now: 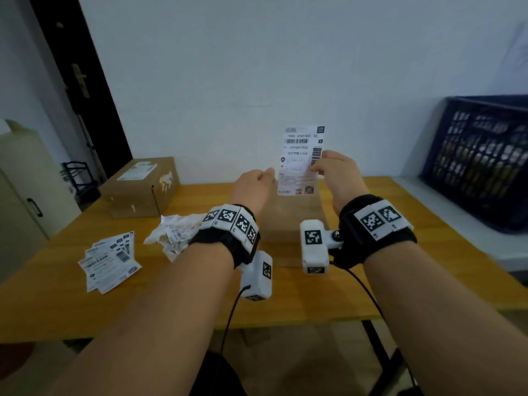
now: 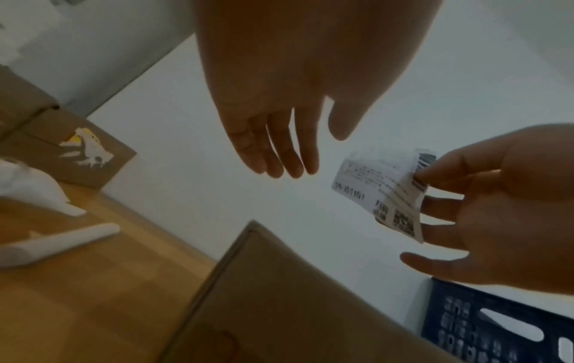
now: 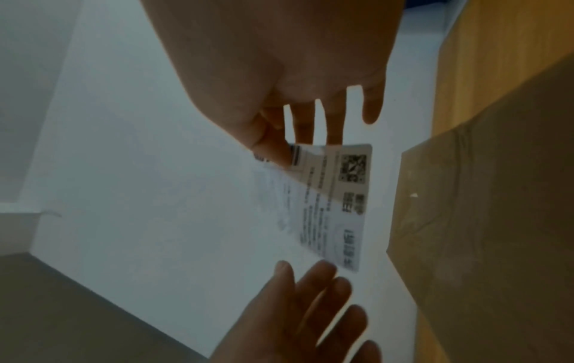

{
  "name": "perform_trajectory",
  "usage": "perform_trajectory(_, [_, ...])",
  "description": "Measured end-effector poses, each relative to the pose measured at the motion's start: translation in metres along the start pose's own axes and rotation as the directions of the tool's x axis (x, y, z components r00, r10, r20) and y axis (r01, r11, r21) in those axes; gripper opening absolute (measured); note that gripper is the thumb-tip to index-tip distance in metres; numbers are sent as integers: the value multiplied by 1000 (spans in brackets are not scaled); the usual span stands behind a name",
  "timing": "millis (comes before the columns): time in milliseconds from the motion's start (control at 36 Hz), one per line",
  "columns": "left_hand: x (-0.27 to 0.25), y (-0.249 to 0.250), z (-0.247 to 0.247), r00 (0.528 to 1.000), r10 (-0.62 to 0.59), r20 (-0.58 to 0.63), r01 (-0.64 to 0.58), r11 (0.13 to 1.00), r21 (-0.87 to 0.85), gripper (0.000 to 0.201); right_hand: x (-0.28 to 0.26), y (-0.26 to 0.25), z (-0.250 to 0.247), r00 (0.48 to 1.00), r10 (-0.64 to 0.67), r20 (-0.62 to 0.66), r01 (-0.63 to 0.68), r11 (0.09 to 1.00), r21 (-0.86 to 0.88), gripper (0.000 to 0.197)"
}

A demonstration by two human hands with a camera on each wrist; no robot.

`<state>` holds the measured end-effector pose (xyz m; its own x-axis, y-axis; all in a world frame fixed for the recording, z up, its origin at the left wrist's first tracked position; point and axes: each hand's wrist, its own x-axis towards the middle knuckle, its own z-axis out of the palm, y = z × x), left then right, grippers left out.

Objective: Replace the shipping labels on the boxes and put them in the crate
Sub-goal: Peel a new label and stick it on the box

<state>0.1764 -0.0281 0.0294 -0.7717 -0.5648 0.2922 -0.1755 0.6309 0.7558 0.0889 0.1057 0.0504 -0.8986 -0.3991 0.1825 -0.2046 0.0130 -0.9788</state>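
Observation:
My right hand [image 1: 317, 164] pinches a white shipping label [image 1: 301, 161] by its right edge and holds it upright in the air. The right wrist view shows the thumb on the label [image 3: 335, 203], pinching it against the fingers behind. My left hand [image 1: 268, 174] hovers just left of the label with straight fingers [image 2: 289, 169] and holds nothing. Below both hands a plain brown cardboard box [image 1: 294, 221] stands on the wooden table [image 1: 400, 267]. A dark blue slotted crate [image 1: 480, 161] sits on a ledge at the right.
A second cardboard box [image 1: 143, 187] with a label on top stands at the table's back left. A stack of fresh labels [image 1: 108, 261] lies front left, with crumpled peeled paper [image 1: 174, 232] beside it. A white wall rises behind the table.

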Motion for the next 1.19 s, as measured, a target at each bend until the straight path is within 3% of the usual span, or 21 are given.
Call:
perform_trajectory(83, [1,7,5,996,-36,77,43,995,-86,48,1,1,-5,999,21,46,-21,1000,13,13])
perform_trajectory(167, [2,12,10,998,-65,23,68,979,-193,38,5,6,-9,996,56,74,-55,998,-12,12])
perform_trajectory(222, [5,11,11,997,-74,-3,70,965,-252,21,7,8,-9,993,70,93,-69,998,-16,12])
perform_trajectory(278, [7,12,13,998,-58,-16,53,971,-235,7,8,11,-10,991,77,110,-76,997,-8,13])
perform_trajectory(389, [11,11,15,997,-51,-65,38,981,-192,4,10,16,-9,990,74,116,-64,994,-83,16])
perform_trajectory(444, [13,11,16,995,-61,-82,46,983,-180,3,11,20,-7,994,74,84,-62,988,-142,30])
perform_trajectory(528, [13,11,18,992,-83,-93,66,981,-180,8,12,25,-8,994,110,21,-106,986,-129,48])
perform_trajectory(667, [12,8,14,993,-98,-59,85,979,-185,17,11,29,-12,992,113,48,-104,980,-171,27])
perform_trajectory(861, [13,2,14,992,-123,-28,119,985,-123,20,11,31,-9,992,124,10,-121,980,-160,34])
perform_trajectory(972, [14,-3,17,981,-186,54,192,974,-122,56,10,37,-6,991,134,0,-129,957,-259,41])
perform_trajectory(1028, [15,-5,19,973,-221,60,225,971,-79,65,9,43,-4,992,126,-2,-120,943,-309,46])
perform_trajectory(1194, [18,-9,27,972,-232,41,231,972,34,63,9,54,-1,993,117,-14,-113,913,-393,47])
